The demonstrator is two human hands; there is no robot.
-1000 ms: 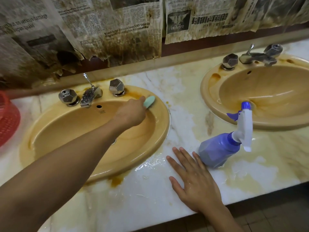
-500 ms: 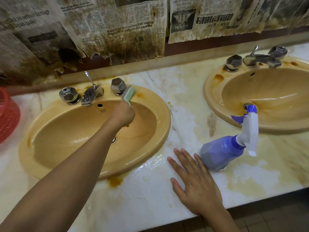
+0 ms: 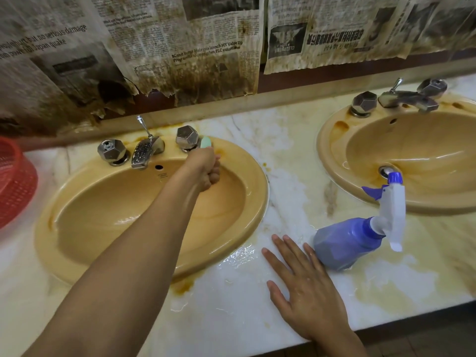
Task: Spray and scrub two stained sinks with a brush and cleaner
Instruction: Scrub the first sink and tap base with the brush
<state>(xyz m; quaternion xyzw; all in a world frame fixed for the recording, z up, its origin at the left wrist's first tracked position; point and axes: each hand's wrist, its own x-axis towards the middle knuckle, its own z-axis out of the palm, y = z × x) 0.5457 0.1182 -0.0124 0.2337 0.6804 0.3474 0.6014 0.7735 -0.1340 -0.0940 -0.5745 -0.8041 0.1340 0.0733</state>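
Red basket [image 3: 15, 184]: sitting at the far left edge of the frame, partly cut off, resting on the bench [image 3: 231, 313].
Newspaper [image 3: 180, 47]: hanging across the top of the frame, stained brown and torn along its lower edge.
Left sink [image 3: 257, 197]: lying left of centre, yellow-tan, its rim showing rusty marks near the right knob [image 3: 187, 138]; its spout [image 3: 145, 150] standing between the two knobs.
Left hand [image 3: 206, 168]: reaching over the back rim of the left sink, fingers curling tight around a brush [image 3: 205, 143]; only the pale green end is showing above the fist, just beside the right knob. Bristles hidden, so contact with the rim cannot be told.
Right hand [image 3: 306, 287]: lying lower centre of the frame, palm down, fingers spreading flat on the wet bench, holding nothing.
Spray bottle [image 3: 347, 243]: standing tilted just right of the right hand's fingers, purple body, white head pointing toward the upper right, between the two sinks.
Right sink [image 3: 332, 161]: sitting at the upper right, brown streaks running toward its drain.
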